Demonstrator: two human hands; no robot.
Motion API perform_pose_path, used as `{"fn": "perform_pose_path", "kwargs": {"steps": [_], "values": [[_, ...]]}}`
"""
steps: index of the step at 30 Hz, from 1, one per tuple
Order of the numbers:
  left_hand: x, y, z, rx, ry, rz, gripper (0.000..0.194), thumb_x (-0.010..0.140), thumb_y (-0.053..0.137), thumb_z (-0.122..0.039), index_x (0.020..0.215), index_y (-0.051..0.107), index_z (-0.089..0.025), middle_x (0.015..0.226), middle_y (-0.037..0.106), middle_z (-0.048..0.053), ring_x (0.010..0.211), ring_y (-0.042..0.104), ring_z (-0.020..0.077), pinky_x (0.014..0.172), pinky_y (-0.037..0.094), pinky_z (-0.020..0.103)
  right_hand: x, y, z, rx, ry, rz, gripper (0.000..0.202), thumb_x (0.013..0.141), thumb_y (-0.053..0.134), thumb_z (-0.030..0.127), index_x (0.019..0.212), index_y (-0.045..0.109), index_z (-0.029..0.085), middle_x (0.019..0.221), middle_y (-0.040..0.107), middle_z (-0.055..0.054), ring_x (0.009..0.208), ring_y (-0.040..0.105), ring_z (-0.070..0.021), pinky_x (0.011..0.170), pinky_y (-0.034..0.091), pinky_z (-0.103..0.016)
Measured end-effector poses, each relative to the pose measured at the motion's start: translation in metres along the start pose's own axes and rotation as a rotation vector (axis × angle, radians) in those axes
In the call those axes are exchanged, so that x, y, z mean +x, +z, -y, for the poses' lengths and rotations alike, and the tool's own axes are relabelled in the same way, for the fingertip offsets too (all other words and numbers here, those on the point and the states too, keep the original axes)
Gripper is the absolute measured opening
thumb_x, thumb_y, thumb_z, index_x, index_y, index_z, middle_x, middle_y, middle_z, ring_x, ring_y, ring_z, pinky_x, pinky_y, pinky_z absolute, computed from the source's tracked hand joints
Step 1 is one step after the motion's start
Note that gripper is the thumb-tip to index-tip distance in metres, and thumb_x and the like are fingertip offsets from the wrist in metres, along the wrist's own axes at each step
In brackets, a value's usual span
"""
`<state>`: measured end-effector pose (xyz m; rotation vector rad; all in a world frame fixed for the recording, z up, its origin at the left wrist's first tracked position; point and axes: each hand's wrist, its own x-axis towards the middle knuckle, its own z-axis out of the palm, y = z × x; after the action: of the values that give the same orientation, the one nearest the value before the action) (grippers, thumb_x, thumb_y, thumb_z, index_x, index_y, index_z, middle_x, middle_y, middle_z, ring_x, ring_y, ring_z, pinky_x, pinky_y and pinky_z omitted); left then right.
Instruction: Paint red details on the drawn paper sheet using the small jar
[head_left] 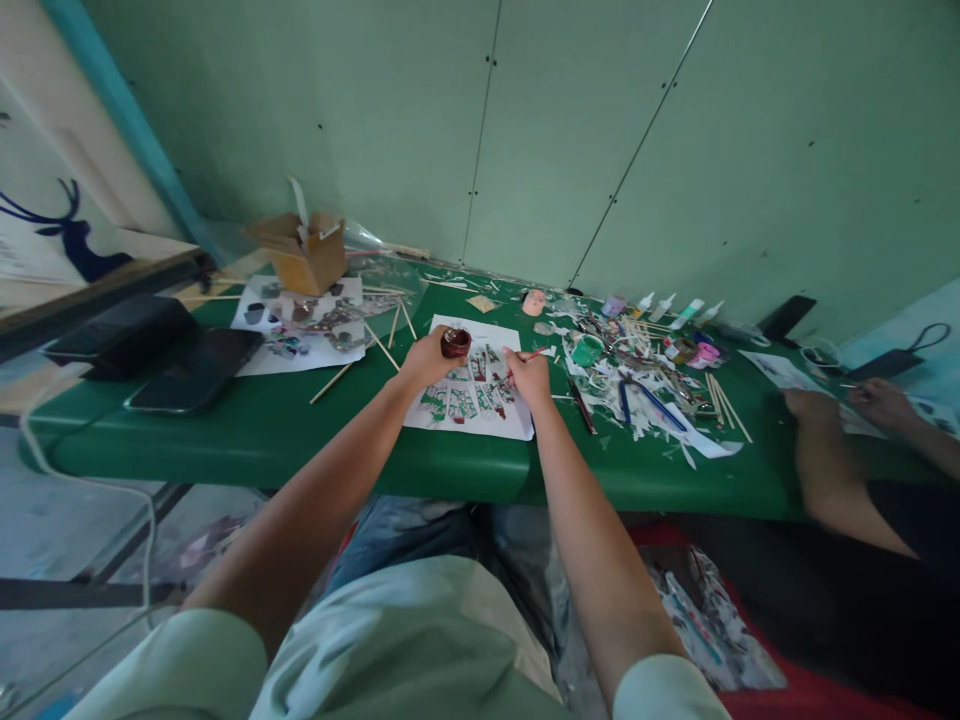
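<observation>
A pale green panelled wall (390, 120) rises behind a long green-topped table (450, 470). A turquoise strip (131, 120) slants down at left.

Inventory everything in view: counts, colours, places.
Paper sheets: at least 3, white, left, centre, right
Pot: 1, dark red, in left hand
Slim tool: 1, reddish, in right hand
Table: 1, green, middle
Cardboard box: 1, brown, left rear
Flat device: 1, black, left
Deer picture: 1, dark blue, far left
Jar: 1, green, right of centre
Tubes: about 4, whitish, right rear
Wooden sticks: several, pale, both sides
Paper scraps: many, white, near jar
Wall: 1, green, behind
Co-worker's hands: 2, bare, far right
Sleeves: 2, pale, bottom
Left hand: 1, bare, centre
Right hand: 1, bare, centre
</observation>
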<state>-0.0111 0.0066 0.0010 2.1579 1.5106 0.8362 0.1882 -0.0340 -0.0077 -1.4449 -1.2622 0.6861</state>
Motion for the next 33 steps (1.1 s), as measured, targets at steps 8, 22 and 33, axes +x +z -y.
{"fn": "perform_pose_path", "kwargs": {"steps": [8,22,33], "values": [[-0.0009,-0.0009,-0.0017,-0.002,-0.012,-0.004,0.062,0.065,0.065,-0.048,0.117,0.043,-0.022,0.11,0.061,0.01,0.102,0.057,0.0289,0.077,0.043,0.034,0.0008,0.0,-0.0017,-0.034,-0.024,-0.006,0.04,0.074,0.054,0.046,0.045,0.047,0.019,0.031,0.042,0.003,0.029,0.041,-0.0104,0.035,0.033,-0.022],[0.0006,0.0017,0.002,0.003,0.014,-0.02,0.062,0.065,0.065,-0.048,0.116,0.044,-0.021,0.109,0.061,0.01,0.099,0.058,0.0295,0.075,0.044,0.034,0.0007,-0.0005,-0.0012,-0.061,-0.068,-0.011,0.041,0.074,0.055,0.045,0.044,0.046,0.02,0.032,0.041,0.004,0.03,0.045,-0.0112,0.036,0.034,-0.022],[0.0021,0.0038,0.0047,0.017,0.029,-0.031,0.061,0.065,0.065,-0.049,0.115,0.045,-0.021,0.107,0.062,0.01,0.097,0.059,0.0303,0.072,0.043,0.034,-0.0004,-0.001,0.0018,-0.044,-0.061,-0.008,0.041,0.074,0.055,0.043,0.042,0.043,0.02,0.032,0.039,0.004,0.03,0.044,-0.0113,0.035,0.033,-0.022]]}}
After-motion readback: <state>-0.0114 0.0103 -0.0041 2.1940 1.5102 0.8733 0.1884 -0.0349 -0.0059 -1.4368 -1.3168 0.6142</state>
